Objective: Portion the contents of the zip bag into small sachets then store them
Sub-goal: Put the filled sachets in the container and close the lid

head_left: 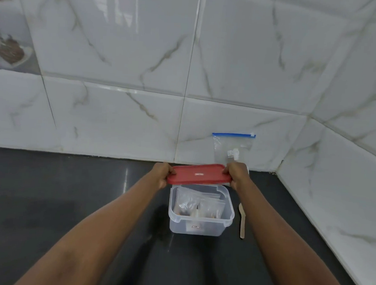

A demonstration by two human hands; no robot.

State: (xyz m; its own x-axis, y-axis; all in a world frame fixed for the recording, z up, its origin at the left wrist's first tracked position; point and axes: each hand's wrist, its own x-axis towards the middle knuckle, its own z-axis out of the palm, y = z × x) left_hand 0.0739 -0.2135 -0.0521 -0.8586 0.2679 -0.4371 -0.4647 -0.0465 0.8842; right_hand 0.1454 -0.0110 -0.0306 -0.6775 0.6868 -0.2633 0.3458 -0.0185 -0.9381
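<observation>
Together, hands grip red lid (pixel 199 174) above container (pixel 200 217).

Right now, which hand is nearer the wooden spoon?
Right. The right hand grips one end of the red lid, just beyond the spoon; the left hand grips the opposite end, farther off to the left.

Far edge of clear container (pixel 200 220) is overhung by red lid (pixel 199 174), held at its ends by left grip (pixel 162 174) and right grip (pixel 236 174). The rest of the mouth is left open above the sachets (pixel 192 202). Wooden spoon (pixel 242 221) lies just right, zip bag (pixel 233 149) stands behind. Bench (pixel 71 190) is unobstructed leftward. The right is closed by side wall (pixel 333 182).
</observation>
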